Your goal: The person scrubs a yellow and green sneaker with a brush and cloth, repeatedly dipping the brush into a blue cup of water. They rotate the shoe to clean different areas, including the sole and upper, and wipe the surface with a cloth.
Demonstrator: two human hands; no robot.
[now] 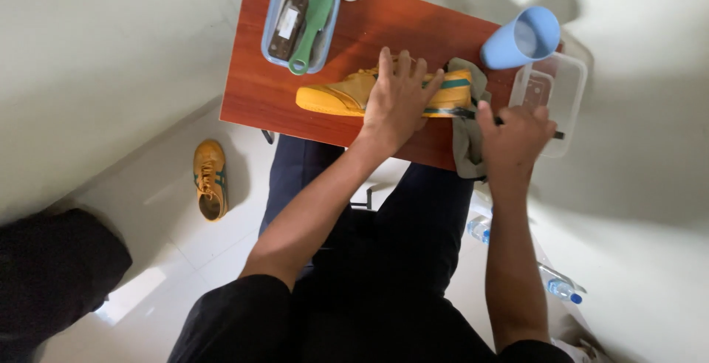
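Yellow canvas sits directly under the left hand [395,101], whose fingers [408,71] are spread flat over the top of the yellow shoe [332,97], pressing it on its side against the table [251,90]. They lie apart, pinning rather than gripping. The right hand [513,138] has its fingers curled together around a thin dark tool [461,112], whose tip reaches the heel end of the shoe, just beyond the left fingertips; what kind of tool it is cannot be told. A grey-green cloth [467,145] hangs beneath the right fingers, off the table edge.

Doing this well seems to call for steady downward pressure from the left palm so the shoe does not slide, and short, light strokes from the right, kept clear of the left fingers.

Beyond the right knuckles stand a clear plastic box [565,86] and a blue cup [521,38]. Past the left fingertips, a blue-rimmed tray [275,8] holds a green brush [314,23]. On the floor, well away, lies 1 more yellow shoe, the second shoe [210,178].
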